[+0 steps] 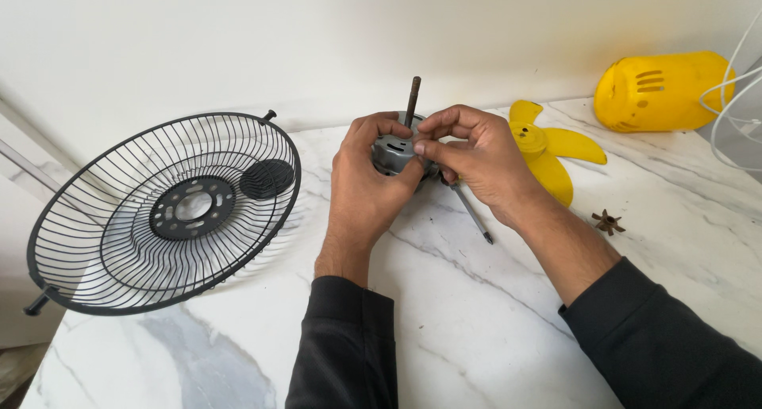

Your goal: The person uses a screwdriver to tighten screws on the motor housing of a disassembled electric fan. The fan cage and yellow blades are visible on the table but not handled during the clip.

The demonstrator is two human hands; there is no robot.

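Item: fan motor [394, 152], grey metal, dark shaft [411, 101] pointing up, lifted just off the marble surface [476, 322].
Left hand [367, 183]: grip clamped round the motor body from below; keep it firm and the shaft upright.
Right hand [476, 159]: fingertips pinched together on the motor's top rim, possibly on a small fastener; too small to tell. Work slowly.
Beneath the right grip: screwdriver [473, 214].
Left of the grip: black wire guard [163, 212].
Right of the grip: yellow blade [552, 151], yellow housing [663, 91], small brown star-shaped part [608, 221].
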